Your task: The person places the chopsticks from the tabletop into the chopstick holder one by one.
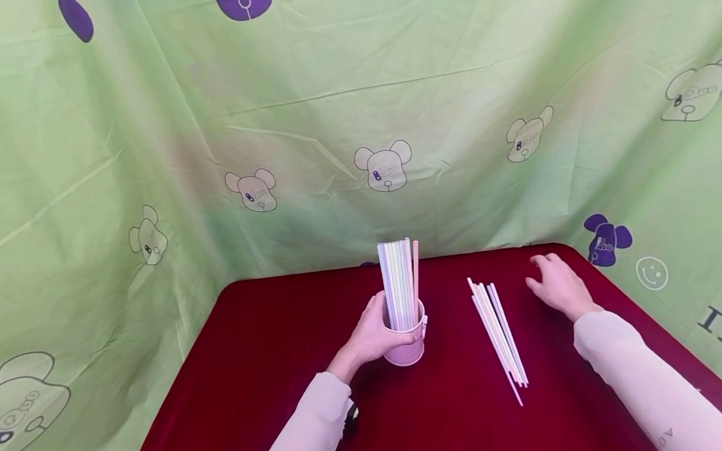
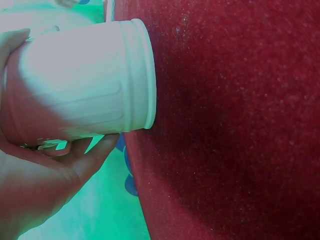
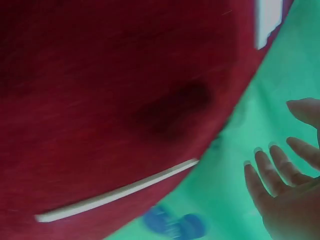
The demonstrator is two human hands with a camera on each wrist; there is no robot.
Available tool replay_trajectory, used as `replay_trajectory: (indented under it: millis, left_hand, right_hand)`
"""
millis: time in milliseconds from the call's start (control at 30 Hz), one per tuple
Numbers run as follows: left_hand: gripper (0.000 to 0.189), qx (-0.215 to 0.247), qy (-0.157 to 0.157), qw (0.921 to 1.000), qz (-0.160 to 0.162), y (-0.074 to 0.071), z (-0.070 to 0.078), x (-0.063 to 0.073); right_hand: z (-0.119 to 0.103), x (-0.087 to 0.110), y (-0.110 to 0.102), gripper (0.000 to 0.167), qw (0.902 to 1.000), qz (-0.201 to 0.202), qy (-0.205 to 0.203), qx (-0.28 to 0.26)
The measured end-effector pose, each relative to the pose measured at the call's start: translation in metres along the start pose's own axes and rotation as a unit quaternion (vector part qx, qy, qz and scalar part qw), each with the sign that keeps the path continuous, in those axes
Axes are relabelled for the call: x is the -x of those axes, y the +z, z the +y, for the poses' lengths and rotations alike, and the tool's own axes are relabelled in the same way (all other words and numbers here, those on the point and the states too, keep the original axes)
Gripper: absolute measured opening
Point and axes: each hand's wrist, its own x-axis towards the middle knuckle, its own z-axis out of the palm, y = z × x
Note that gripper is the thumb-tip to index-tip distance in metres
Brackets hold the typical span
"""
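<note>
My left hand (image 1: 376,331) grips a small pink bucket (image 1: 404,354), fingers and thumb curled round its side. A dense bunch of pastel straws (image 1: 397,284) stands in it, with a pink straw (image 1: 416,276) apart at the right. In the left wrist view the bucket (image 2: 85,80) shows its ribbed wall and base rim close over the red cloth. To its right lies a loose fan of pastel straws (image 1: 499,337). Beyond them my right hand (image 1: 559,285) hovers with nothing in it, its fingers (image 3: 270,172) spread and slightly bent in the right wrist view.
A red cloth covers the table (image 1: 270,361). One pale straw (image 3: 117,192) lies alone near the table edge in the right wrist view. Green printed curtains (image 1: 309,108) hang close behind the table and along both sides.
</note>
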Motion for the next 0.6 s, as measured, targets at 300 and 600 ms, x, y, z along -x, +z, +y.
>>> replay_trajectory:
  millis: [300, 600]
  left_hand:
    - [0.093, -0.011, 0.0, 0.9999, -0.001, -0.001, 0.001, 0.001]
    - [0.091, -0.003, 0.003, 1.0, 0.0, -0.001, -0.001, 0.0]
  right_hand:
    - [0.049, 0.022, -0.002, 0.048, 0.9966, -0.044, 0.064, 0.028]
    - [0.068, 0.028, -0.001, 0.05, 0.9958, -0.037, 0.083, -0.014]
